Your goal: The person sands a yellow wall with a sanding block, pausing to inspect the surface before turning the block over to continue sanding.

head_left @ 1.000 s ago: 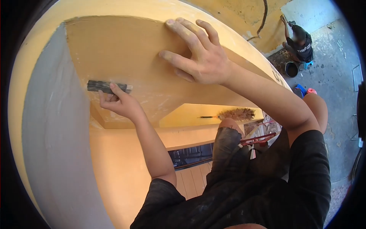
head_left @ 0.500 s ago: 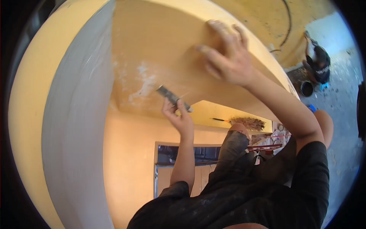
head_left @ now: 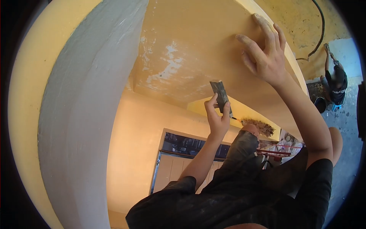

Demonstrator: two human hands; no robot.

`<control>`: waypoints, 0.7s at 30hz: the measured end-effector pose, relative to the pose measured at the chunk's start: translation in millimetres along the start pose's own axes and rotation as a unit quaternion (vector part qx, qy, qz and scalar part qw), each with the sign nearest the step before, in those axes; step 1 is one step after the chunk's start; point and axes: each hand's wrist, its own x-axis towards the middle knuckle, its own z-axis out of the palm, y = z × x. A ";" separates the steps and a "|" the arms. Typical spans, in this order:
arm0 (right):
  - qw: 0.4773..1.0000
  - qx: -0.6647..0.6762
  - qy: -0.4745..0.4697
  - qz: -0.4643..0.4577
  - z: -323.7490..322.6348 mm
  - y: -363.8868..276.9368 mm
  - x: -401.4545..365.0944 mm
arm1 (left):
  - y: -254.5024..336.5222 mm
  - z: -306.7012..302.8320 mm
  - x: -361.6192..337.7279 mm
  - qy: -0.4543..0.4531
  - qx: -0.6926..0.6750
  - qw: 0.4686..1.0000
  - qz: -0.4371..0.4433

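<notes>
My left hand (head_left: 218, 120) pinches a dark grey, flat scraper (head_left: 220, 97) between thumb and fingers. The scraper is held upright, off the surface, and its lower end is partly covered by the fingers. Spread fingers show on my right hand (head_left: 268, 57), which rests against the tan underside panel (head_left: 190, 26) near its right edge, holding nothing. White patches (head_left: 169, 63) mark this panel to the left of both hands.
A grey band (head_left: 80, 103) curves down the left side. Behind my left arm are a door frame (head_left: 155, 173) and a feather duster (head_left: 261, 127). At right, a co-worker (head_left: 337, 84) crouches beside a black bucket (head_left: 320, 104) on the wet-looking floor.
The view has shifted, and the white patches sit farther right. My left hand has moved right with the scraper, now more upright. My right hand stays spread at the panel.
</notes>
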 end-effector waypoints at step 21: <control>0.999 0.004 0.032 -0.019 10.1 5.5 -11.1 | 1.7 10.5 -8.6 -0.026 -0.069 0.994 -0.083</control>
